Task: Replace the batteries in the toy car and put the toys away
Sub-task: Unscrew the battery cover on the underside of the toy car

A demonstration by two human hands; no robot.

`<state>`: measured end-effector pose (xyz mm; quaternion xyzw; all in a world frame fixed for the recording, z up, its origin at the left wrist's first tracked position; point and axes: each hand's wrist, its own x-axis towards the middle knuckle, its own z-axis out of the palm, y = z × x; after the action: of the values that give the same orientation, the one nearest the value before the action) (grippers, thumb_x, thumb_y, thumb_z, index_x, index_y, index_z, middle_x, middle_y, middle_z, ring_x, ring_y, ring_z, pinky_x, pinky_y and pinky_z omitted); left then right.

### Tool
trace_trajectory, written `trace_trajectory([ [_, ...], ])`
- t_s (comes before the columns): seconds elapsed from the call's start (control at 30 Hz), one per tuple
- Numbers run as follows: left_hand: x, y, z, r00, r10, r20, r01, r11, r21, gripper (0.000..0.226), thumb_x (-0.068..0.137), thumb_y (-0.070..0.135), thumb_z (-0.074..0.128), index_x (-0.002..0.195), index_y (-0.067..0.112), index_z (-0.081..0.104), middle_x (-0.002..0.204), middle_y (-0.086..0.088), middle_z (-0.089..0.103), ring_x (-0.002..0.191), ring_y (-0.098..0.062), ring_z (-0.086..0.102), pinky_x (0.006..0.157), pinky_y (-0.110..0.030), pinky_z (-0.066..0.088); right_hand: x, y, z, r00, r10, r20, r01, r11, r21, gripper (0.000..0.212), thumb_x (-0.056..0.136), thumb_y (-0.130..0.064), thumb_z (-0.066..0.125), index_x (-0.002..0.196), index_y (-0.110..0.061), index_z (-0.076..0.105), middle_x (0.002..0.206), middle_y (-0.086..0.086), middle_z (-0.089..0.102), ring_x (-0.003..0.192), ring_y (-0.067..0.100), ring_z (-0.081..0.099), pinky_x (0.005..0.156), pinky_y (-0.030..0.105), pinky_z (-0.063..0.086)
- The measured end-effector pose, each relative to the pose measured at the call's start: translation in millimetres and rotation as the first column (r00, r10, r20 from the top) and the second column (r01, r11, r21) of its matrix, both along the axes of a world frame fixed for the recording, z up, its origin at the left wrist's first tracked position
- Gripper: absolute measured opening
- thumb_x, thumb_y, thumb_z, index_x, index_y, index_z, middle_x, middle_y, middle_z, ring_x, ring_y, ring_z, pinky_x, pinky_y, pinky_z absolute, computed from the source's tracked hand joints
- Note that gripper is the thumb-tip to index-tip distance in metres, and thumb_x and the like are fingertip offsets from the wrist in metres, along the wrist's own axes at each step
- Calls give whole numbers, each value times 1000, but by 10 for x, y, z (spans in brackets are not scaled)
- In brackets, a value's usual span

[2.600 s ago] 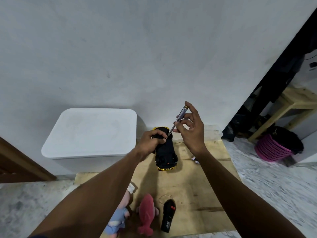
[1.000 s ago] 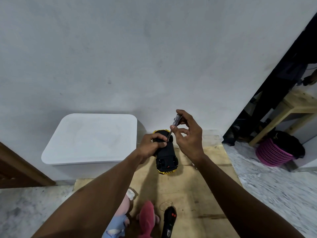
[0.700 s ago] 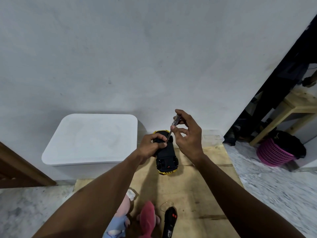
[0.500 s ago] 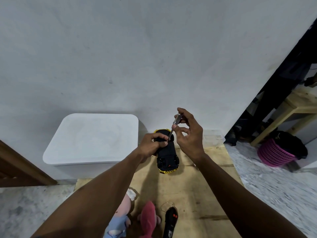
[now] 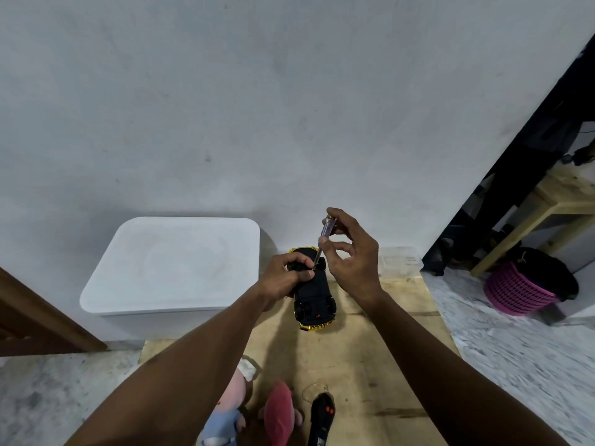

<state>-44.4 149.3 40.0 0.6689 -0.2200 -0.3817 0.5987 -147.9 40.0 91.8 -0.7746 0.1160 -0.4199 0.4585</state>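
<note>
A yellow toy car (image 5: 314, 297) lies upside down on a wooden board (image 5: 370, 365), black underside up. My left hand (image 5: 283, 278) grips its far end and steadies it. My right hand (image 5: 352, 255) pinches a clear-handled screwdriver (image 5: 325, 236) near its top; the shaft slants down and its tip meets the car's underside beside my left thumb. At the board's near edge lie a black remote control (image 5: 320, 416), a red plush toy (image 5: 278, 412) and a pink and blue plush toy (image 5: 230, 410), partly behind my left forearm.
A white lidded storage box (image 5: 174, 268) stands against the wall left of the car. A small clear plastic container (image 5: 401, 263) sits by the wall on the right. Farther right are a pink basket (image 5: 518, 292) and a wooden bench (image 5: 547, 207). Marble floor surrounds the board.
My right hand has twirled the screwdriver between its fingertips with the tip staying on the car; its grip sat lower a second ago and is higher on the handle now. My left hand has kept hold.
</note>
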Motion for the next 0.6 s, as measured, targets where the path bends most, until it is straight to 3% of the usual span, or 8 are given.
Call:
trace_trajectory([
  [0.1,12,18,-21,1000,1,1,-1,1000,5,18,87,2,70,85,20,69,82,-1,65,64,-11,61,52,-23,50,-2,-8,-19,1000,-23,8,23,1000,-14,48,82,3,74,124,-17,62,101,4,60,87,12,63,69,29,62],
  [0.23,17,30,-36,1000,8,12,-8,1000,19,19,87,3,71,83,21,69,82,-2,64,66,-14,61,54,-25,49,-22,-14,-53,1000,0,-13,0,1000,18,51,85,8,64,129,-19,59,108,5,67,96,17,65,72,30,61],
  [0.37,13,31,-27,1000,-9,3,9,1000,4,18,87,3,70,84,21,67,83,-1,64,65,-14,61,55,-27,49,-2,5,-34,1000,-15,8,15,1000,-2,49,82,4,74,124,-17,62,106,3,62,90,14,63,71,27,60],
  [0.53,-16,19,-16,1000,2,9,-2,1000,12,19,87,3,71,83,22,71,84,-2,66,72,-16,62,57,-26,52,-23,-7,-23,998,15,-57,-12,999,52,56,89,5,61,136,-25,54,112,1,68,105,12,65,75,29,59],
  [0.6,-23,15,-10,1000,9,12,-9,1000,26,20,87,2,70,82,21,70,84,-2,64,71,-15,61,54,-24,50,-49,-39,-15,999,-23,-25,26,992,126,61,89,9,58,139,-27,51,111,3,68,100,10,67,74,31,61],
])
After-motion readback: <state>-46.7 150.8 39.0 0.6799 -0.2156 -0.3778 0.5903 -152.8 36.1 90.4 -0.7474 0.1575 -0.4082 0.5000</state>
